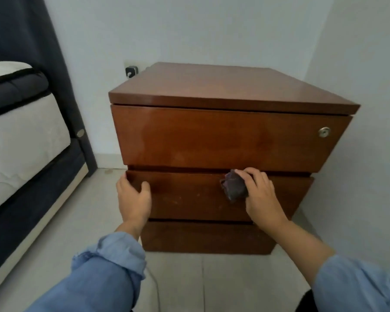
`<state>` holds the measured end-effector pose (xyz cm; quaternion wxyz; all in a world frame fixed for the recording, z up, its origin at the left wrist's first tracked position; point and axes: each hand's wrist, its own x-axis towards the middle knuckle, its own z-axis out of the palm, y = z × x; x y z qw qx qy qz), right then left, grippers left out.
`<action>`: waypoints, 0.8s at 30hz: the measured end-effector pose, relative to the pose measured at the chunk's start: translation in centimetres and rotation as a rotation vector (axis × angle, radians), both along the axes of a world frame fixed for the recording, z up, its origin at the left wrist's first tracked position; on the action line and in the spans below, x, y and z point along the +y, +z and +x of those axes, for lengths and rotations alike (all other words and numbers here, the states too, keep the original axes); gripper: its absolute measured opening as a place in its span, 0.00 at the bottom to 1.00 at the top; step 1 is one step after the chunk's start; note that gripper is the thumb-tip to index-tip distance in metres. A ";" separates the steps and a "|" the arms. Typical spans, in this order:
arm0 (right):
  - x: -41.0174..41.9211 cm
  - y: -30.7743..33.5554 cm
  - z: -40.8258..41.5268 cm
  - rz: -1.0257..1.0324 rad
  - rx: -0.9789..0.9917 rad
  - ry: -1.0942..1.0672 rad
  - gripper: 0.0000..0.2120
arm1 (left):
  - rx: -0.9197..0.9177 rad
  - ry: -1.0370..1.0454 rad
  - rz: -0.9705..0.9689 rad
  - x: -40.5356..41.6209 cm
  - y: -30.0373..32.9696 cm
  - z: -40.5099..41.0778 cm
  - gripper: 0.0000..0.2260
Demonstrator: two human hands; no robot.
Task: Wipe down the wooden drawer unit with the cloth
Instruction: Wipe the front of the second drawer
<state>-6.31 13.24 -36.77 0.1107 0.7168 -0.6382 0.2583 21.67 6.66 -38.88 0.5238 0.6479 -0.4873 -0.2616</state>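
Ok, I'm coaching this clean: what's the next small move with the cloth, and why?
Probably sweep the cloth leftward along the middle drawer. The right hand holds it bunched against that front right of centre, and the left hand grips the drawer's left edge, so the stretch between them looks unwiped.

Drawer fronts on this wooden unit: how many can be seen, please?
3. The top drawer has the lock; the middle drawer is where the right hand presses the cloth; the bottom drawer sits lowest, by the floor.
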 end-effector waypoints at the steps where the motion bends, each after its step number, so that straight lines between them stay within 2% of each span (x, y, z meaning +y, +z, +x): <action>1: 0.3 0.3 -1.1 -0.007 -0.140 -0.071 0.30 | -0.008 0.023 -0.011 -0.3 -0.3 -0.2 0.25; 4: 1.2 0.7 -3.9 -0.074 -0.495 -0.267 0.29 | -0.022 0.068 -0.028 -1.1 -0.8 -1.3 0.29; 10: 2.5 1.2 -8.2 -0.127 -0.841 -0.440 0.26 | 0.034 0.180 -0.053 -2.1 -0.9 -2.7 0.32; 14: 2.3 1.6 -10.7 0.012 -1.031 -0.526 0.33 | 0.065 0.199 -0.100 -2.2 -0.8 -3.6 0.31; 16: 2.0 1.7 -11.3 0.110 -1.165 -0.456 0.29 | 0.066 0.203 -0.096 -2.2 -0.5 -3.8 0.30; 18: 1.8 1.6 -11.7 0.147 -1.189 -0.440 0.20 | 0.061 0.207 -0.079 -2.4 -0.4 -3.6 0.30; 19: 1.8 1.7 -11.7 0.152 -1.193 -0.440 0.19 | 0.056 0.209 -0.069 -2.6 -0.4 -3.5 0.29; 24: 2.7 1.5 -11.7 0.169 -1.181 -0.409 0.27 | -0.015 0.164 -0.027 -2.5 -0.7 -2.2 0.31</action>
